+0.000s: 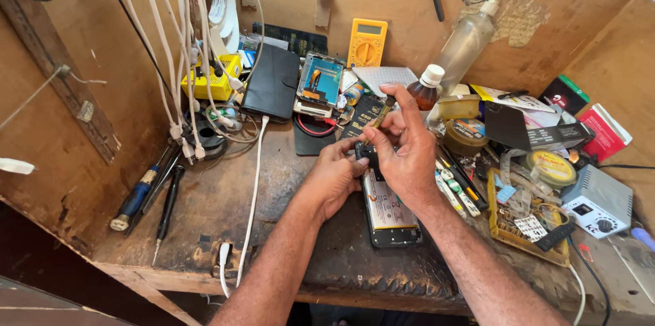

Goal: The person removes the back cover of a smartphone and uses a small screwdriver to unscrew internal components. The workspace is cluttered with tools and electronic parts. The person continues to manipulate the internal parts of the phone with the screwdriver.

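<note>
Tabletop edge point(382, 285): dark, worn wood, chipped along the near side.
Cable point(254, 183): white, runs from the near edge up toward the hanging leads.
Phone point(387, 213): lies open, back off, flat on the tabletop between the two forearms; battery showing; its near end is bare, its far end is under the hands.
Left hand point(334, 176): rests on the phone's left side, fingers curled and pressed on its top left corner.
Right hand point(408, 155): over the phone's top end, fingers pinched around a screwdriver.
Screwdriver point(379, 120): thin, yellowish shaft, tilted, tip down at the phone's top edge, dark cap under the forefinger.
Tools at left point(147, 193): a blue-handled driver and a black one lie side by side, well apart from the hands.
Tray point(525, 230): yellow, just right of the right forearm, holding small parts.
Station point(599, 202): grey box with a dial, at the far right.
Second phone point(319, 84): propped up beyond the hands, screen lit.
Wallet case point(271, 84): black, beside that phone.
Brown bottle point(426, 89): white cap, just behind the right hand.
Multimeter point(367, 42): yellow, leaning against the back wall.
Leads point(179, 46): white, hanging at far left.
</note>
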